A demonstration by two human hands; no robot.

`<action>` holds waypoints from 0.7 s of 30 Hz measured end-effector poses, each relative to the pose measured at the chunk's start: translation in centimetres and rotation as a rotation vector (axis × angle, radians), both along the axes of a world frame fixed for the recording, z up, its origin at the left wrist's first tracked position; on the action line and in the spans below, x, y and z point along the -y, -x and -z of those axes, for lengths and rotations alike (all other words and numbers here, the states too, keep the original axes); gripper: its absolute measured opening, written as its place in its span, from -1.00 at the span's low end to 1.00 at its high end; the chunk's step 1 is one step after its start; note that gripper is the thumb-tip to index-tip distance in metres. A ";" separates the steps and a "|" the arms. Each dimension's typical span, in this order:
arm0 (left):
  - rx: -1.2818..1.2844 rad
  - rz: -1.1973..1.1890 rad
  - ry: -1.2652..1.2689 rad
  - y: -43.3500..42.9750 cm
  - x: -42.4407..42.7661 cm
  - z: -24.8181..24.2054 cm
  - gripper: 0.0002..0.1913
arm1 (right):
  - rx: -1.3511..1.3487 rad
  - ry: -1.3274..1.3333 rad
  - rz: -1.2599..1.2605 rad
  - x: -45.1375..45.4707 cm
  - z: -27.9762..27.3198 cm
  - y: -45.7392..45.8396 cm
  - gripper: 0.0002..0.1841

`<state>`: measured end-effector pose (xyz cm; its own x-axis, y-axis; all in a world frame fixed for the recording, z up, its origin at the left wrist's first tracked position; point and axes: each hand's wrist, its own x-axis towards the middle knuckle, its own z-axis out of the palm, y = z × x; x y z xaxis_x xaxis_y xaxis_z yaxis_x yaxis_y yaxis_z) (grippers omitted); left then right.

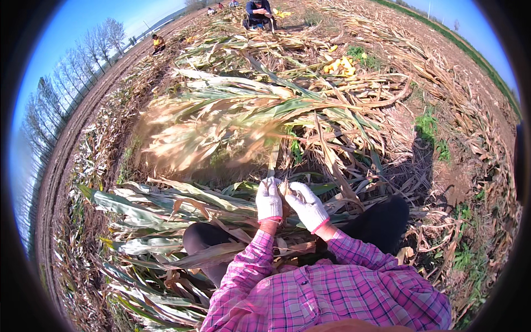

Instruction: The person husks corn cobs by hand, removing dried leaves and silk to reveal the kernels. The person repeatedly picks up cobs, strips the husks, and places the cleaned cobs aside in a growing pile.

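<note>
My left hand [269,203], in a white knit glove with a red cuff, is closed around a piece of corn plant at the base of a pale leaf or stalk [273,157]. Close on its right, my right hand [306,204], gloved the same way, has its thumb and fingers at a dry tan husk [284,189] between the two hands. Whether an ear sits inside the husk cannot be seen. Cut corn stalks with green and dry leaves [166,207] lie under and left of my hands, partly across my bent legs. Leaves beyond my hands are blurred.
A large heap of corn stalks [257,99] lies ahead. Yellow corn ears [341,66] are piled beyond it at the right. A person in dark clothes [259,14] crouches farther up the row, and another in yellow [158,44] is at the far left. Green weeds [426,124] grow at the right.
</note>
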<state>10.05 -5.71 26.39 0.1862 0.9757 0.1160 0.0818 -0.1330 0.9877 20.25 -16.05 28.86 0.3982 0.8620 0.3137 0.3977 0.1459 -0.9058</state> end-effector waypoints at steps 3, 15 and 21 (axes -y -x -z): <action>0.042 0.032 0.055 0.2 -0.4 0.6 -0.81 | 0.030 0.140 0.052 -1.8 -1.1 0.3 -0.65; 0.176 0.112 0.132 2.8 -1.0 1.2 -0.68 | 0.349 0.047 0.102 -5.7 1.4 1.7 -0.81; 0.124 0.136 0.069 3.6 -1.5 0.6 -0.66 | 0.383 -0.034 0.160 -6.8 2.6 2.4 -0.89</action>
<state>6.47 -4.19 25.74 0.3052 0.9489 0.0803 -0.0557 -0.0664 0.9962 17.83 -9.25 26.28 0.3752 0.7852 0.4926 0.7248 0.0827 -0.6840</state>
